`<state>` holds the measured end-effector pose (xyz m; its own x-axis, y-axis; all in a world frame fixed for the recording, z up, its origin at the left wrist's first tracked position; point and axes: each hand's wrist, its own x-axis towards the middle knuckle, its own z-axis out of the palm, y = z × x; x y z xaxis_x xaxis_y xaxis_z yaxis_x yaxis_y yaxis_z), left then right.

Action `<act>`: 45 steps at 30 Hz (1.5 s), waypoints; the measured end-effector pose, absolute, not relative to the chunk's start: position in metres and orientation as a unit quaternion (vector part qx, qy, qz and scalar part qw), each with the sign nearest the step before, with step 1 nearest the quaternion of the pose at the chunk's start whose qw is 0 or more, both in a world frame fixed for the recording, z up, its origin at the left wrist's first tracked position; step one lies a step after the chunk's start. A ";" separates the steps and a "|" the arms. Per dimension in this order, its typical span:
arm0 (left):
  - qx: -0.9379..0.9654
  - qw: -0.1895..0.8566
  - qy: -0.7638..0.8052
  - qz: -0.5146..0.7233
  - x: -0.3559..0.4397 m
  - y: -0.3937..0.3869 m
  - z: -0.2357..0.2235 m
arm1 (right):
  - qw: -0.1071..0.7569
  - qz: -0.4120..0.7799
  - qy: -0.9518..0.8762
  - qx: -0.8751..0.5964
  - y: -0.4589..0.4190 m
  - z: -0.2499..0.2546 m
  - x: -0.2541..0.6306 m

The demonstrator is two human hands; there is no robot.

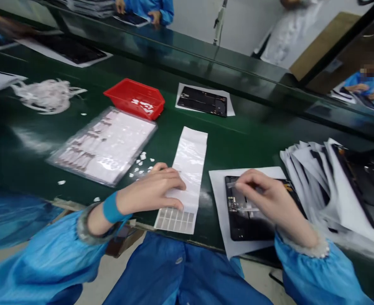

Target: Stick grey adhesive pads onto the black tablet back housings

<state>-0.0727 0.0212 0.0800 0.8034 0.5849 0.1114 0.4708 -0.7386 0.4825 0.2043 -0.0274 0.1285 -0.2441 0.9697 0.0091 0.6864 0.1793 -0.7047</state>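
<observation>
My left hand (152, 190) lies over a long white sticker sheet (191, 152), its thumb and fingers apart and touching the paper. Grey rectangular stickers (176, 218) in rows show at the sheet's near end. Over a black tablet housing (247, 228) is my right hand (266, 195), thumb and fingertips pinched together near its upper left part. Whatever the pinch may hold is too small to make out. Small circuit parts show along the housing's left side, and a white paper sheet (218, 190) lies under it. The right hand hides part of the housing.
A plastic-covered sheet (120, 140) bears rows of small parts, with white scraps beside it. Behind stand a red bin (126, 97), white strip waste (47, 95) and another tablet housing (202, 101). Stacked papers and housings (314, 173) lie right. Co-workers sit across and left.
</observation>
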 end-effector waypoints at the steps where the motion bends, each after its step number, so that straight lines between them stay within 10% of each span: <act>1: 0.926 0.219 0.275 0.135 -0.068 0.020 0.084 | 0.254 0.329 -0.680 -0.604 -0.032 0.128 0.219; 10: 0.983 0.045 0.122 0.127 0.032 -0.006 0.066 | 0.270 0.259 -0.616 -0.693 -0.061 0.060 0.242; 45: 0.981 0.041 0.143 0.123 0.024 -0.011 0.053 | 0.204 0.209 -0.643 -0.708 -0.071 0.057 0.220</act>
<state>0.0245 -0.0110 0.0535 0.9287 0.2914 0.2294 0.2713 -0.9556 0.1152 0.2200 -0.0708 0.0568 0.0849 0.9959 -0.0322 0.8255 -0.0884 -0.5575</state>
